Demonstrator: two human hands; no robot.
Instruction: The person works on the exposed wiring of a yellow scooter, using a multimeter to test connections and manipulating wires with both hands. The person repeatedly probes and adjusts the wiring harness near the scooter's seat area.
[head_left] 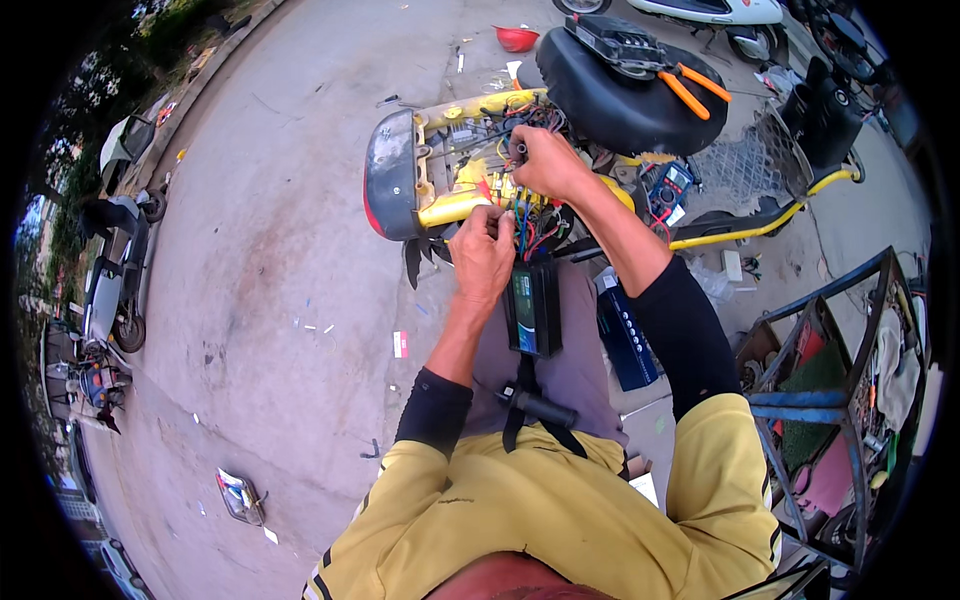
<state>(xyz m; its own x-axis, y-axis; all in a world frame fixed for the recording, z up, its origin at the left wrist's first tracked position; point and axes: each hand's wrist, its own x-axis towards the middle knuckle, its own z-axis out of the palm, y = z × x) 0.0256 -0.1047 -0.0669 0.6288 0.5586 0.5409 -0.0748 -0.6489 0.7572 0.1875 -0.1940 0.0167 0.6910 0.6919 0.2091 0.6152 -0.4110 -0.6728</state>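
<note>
While both hands are at the open rear of the yellow scooter frame point(452, 209), the wiring looks only part-done. Left hand point(482, 252): fingertips bunched at the coloured wires point(522, 232); can't tell if its grip is clamped on one. Right hand point(548, 166): grip curled round a small dark round-ended piece point(521, 149), kind unclear. Black box point(534, 308) is over the lap, wires at its top end, near the frame. Done, as far as shows: wiring exposed, black seat point(650, 130) off or tipped aside, can't tell which. Not done, my read: leads loose and tangled, box not mounted, seat not in place. Multimeter point(673, 184) right of the wiring; orange-handled pliers point(685, 98) on the seat side; dark blue carton point(628, 345) beside right leg.
</note>
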